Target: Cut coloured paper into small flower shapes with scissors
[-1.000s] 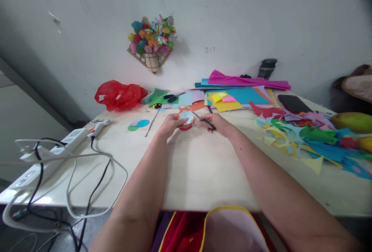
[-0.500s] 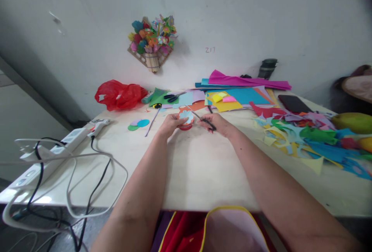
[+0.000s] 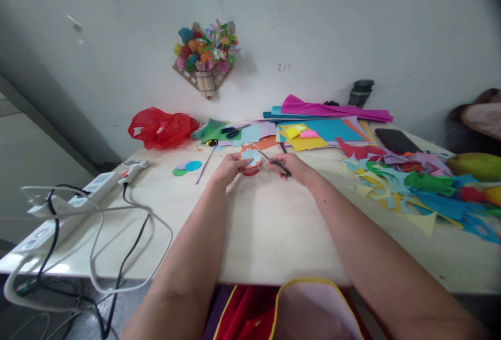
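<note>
My left hand [image 3: 230, 166] pinches a light blue paper flower [image 3: 251, 157] together with orange paper [image 3: 246, 170] that shows around its edge. Fingers of my right hand [image 3: 293, 166] are wrapped round the dark handles of a pair of scissors [image 3: 281, 166]. The blades point up and left, close to the right side of the flower. Whether they touch the paper I cannot make out. Left of my left hand lie paper circles in blue [image 3: 193, 165], green and lilac, beside a thin purple strip [image 3: 205, 165].
A second pair of scissors [image 3: 231, 131] lies on coloured sheets at the back. Paper scraps [image 3: 391, 188] and a dark phone-like slab [image 3: 397, 140] are on the right. Left are a red plastic bag [image 3: 160, 128], a glue gun [image 3: 133, 171] and a power strip [image 3: 74, 207] with loose cables.
</note>
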Tool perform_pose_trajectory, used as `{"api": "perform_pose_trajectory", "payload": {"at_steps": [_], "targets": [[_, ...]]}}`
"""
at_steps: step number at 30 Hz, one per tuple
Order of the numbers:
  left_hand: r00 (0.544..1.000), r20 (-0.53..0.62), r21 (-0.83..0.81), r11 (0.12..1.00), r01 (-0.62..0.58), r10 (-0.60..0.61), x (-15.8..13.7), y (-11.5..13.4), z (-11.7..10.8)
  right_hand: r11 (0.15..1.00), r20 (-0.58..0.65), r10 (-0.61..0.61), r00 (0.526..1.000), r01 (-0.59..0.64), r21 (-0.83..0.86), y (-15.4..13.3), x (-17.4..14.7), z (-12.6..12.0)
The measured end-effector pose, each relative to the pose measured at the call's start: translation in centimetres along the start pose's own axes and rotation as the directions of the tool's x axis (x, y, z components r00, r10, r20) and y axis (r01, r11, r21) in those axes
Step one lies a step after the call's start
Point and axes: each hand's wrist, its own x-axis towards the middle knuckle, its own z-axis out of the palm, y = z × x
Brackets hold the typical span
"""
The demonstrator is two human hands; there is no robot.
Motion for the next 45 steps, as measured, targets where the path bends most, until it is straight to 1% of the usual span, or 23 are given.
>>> {"api": "perform_pose_trajectory", "payload": {"at_steps": [7, 15, 22, 26, 30, 38, 42, 45], "targets": [[1.000, 0.012, -0.021, 0.999, 0.025, -0.025, 0.0, 0.0, -0.4, 1.000, -0.007, 0.017, 1.000, -0.017, -0.003, 0.0, 0.0, 0.0], [0.996, 0.023, -0.060, 0.994, 0.088, -0.086, 0.2, 0.1, -0.8, 0.998, -0.009, 0.046, 0.999, -0.047, -0.034, -0.5, -0.3, 0.2], [0.994, 0.020, -0.059, 0.992, 0.111, -0.110, 0.2, 0.2, -1.2, 0.996, -0.022, 0.059, 0.998, -0.060, -0.062, -0.7, -0.3, 0.2], [0.991, 0.011, -0.049, 0.990, 0.131, -0.131, 0.1, 0.5, -1.1, 0.993, -0.024, 0.087, 0.996, -0.088, -0.073, -0.8, -0.3, 0.2], [0.992, 0.022, -0.034, 0.991, 0.128, -0.127, -0.1, 0.8, -0.8, 0.992, -0.012, 0.105, 0.994, -0.105, -0.068, -0.8, -0.3, 0.0], [0.991, 0.075, 0.010, 0.994, 0.110, -0.110, 0.0, 0.6, -1.3, 0.995, 0.030, 0.087, 0.996, -0.086, -0.045, -1.0, -0.5, -0.4], [0.989, 0.101, 0.056, 0.993, 0.103, -0.108, 0.0, 0.6, -1.5, 0.992, 0.036, 0.105, 0.994, -0.102, -0.073, -0.8, -0.4, -0.8], [0.989, 0.100, 0.095, 0.990, 0.102, -0.111, -0.1, 0.8, -1.2, 0.988, 0.066, 0.119, 0.991, -0.111, -0.109, -0.7, -0.6, -1.3]]}}
